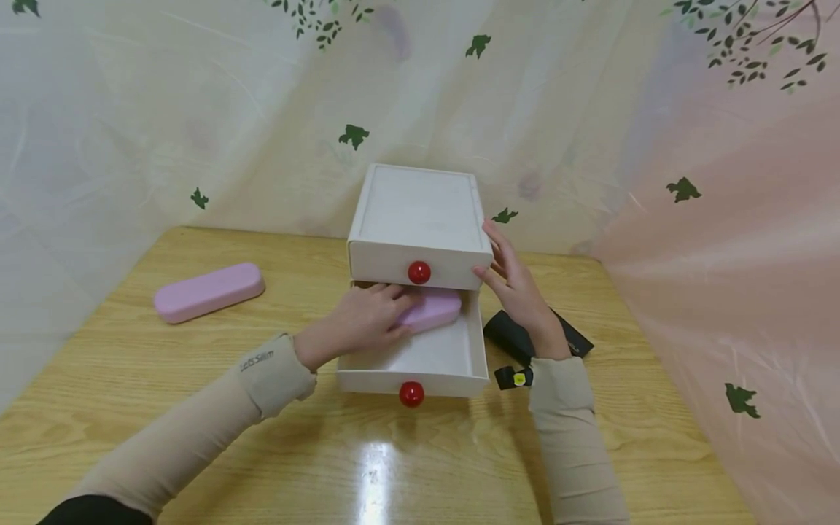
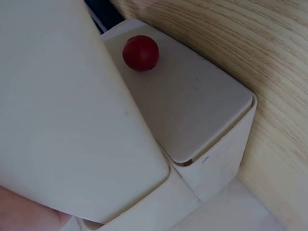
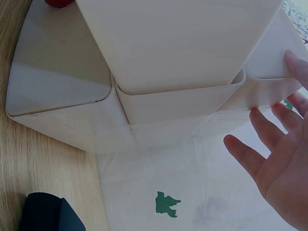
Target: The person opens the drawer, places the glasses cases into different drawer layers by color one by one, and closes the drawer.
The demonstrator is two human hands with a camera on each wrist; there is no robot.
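Observation:
A white desktop drawer unit (image 1: 420, 208) stands on the table, its middle drawer (image 1: 420, 361) pulled out. Inside that drawer lies a lilac glasses case (image 1: 436, 308); my left hand (image 1: 367, 319) reaches in and grips its left end, thumb on the near side. Only a bit of the left hand (image 2: 26, 211) shows in the left wrist view, past the drawer's front. My right hand (image 1: 525, 302) steadies the unit's upper right side, fingers extended. In the right wrist view its thumb (image 3: 294, 62) rests on the top drawer's front and fingertips lie along the side.
A second lilac glasses case (image 1: 210, 293) lies on the left of the table. Right of the unit, beneath the right forearm, are a black case (image 1: 512, 335) and a small black item with a yellow spot (image 1: 518, 378). Red knobs (image 1: 411, 394) project from the drawer fronts. Patterned sheeting hangs behind.

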